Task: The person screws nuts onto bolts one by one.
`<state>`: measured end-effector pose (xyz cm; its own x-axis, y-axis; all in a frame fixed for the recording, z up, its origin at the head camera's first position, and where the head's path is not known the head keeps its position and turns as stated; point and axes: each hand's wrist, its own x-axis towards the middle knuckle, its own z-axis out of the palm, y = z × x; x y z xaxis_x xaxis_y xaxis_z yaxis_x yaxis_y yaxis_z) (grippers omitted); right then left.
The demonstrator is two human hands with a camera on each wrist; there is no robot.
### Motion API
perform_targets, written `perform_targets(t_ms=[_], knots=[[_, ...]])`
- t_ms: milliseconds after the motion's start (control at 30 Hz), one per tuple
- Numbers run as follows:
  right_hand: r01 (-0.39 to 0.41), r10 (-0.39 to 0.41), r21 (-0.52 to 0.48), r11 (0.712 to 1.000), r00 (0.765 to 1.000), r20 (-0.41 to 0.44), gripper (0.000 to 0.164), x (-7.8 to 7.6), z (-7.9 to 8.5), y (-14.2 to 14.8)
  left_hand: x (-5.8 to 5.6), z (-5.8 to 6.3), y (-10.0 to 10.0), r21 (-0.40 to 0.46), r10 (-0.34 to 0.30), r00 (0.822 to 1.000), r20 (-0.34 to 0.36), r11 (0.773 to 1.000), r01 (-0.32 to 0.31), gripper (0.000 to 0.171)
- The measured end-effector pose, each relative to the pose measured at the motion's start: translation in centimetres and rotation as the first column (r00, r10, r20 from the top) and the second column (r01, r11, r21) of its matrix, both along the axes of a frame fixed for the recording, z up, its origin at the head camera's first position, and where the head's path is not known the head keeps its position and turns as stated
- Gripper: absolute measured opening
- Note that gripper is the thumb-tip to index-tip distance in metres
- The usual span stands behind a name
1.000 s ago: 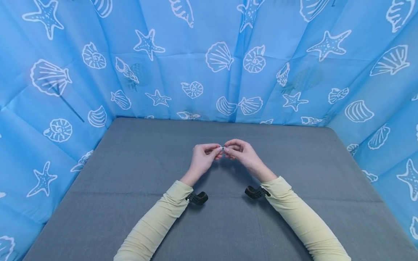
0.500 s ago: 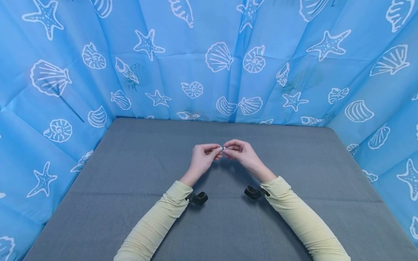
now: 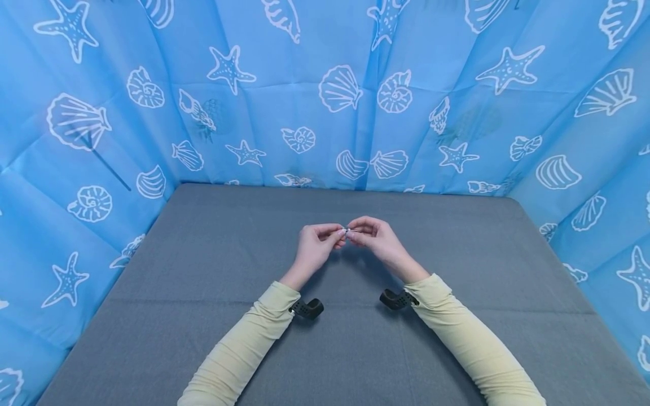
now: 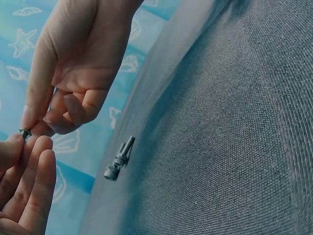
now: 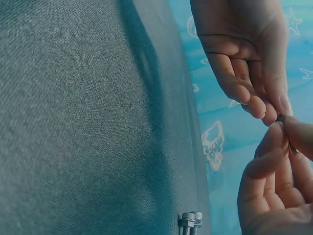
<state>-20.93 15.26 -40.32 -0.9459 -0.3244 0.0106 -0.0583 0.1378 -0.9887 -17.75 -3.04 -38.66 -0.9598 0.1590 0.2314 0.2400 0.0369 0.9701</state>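
Note:
Over the far middle of the table, my left hand point(image 3: 313, 243) and right hand point(image 3: 378, 239) meet fingertip to fingertip. Between them is a small metal bolt point(image 3: 347, 230), pinched from both sides by thumbs and fingers. In the left wrist view, the left hand point(image 4: 24, 191) is at lower left and the right hand point(image 4: 80, 63) comes from above, with a dark metal end of the bolt point(image 4: 25, 132) between them. The right wrist view shows the thin shank point(image 5: 293, 149) by the right hand's fingers point(image 5: 264, 164). Fingertips cover most of the bolt; whether a nut sits on it I cannot tell.
More metal bolts point(image 4: 120, 159) lie together on the grey cloth-covered table point(image 3: 228, 270); the hands hide them in the head view. A blue curtain point(image 3: 284, 73) with shell prints surrounds the table's back and sides. Dark wrist straps point(image 3: 307, 308) jut inward below the hands.
Both hands keep their place and their pinch on the bolt. The right fingertips shift very slightly around it.

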Motion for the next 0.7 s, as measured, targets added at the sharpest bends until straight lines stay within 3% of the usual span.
perform_targets(t_ms=[167, 433, 567, 700], knots=[[0.021, -0.022, 0.048, 0.999, 1.0, 0.022, 0.033, -0.04, 0.12, -0.2, -0.02, -0.01, 0.03, -0.005, 0.003, 1.0, -0.005, 1.0, -0.003, 0.02], [0.005, -0.005, 0.014, 1.0, 1.0, -0.012, 0.024, -0.11, 0.14, -0.1, -0.03, 0.1, -0.02, 0.005, 0.001, 1.0, -0.002, 1.0, -0.001, 0.02], [0.007, -0.007, 0.051, 0.999, 1.0, -0.001, 0.029, -0.2, 0.06, -0.22, 0.04, 0.08, -0.05, -0.002, 0.004, 1.0, -0.009, 1.0, -0.004, 0.02], [-0.004, 0.004, 0.022, 1.0, 1.0, 0.003, 0.028, -0.14, -0.01, -0.25, 0.05, 0.02, -0.08, -0.002, 0.011, 1.0, -0.014, 1.0, -0.011, 0.021]])
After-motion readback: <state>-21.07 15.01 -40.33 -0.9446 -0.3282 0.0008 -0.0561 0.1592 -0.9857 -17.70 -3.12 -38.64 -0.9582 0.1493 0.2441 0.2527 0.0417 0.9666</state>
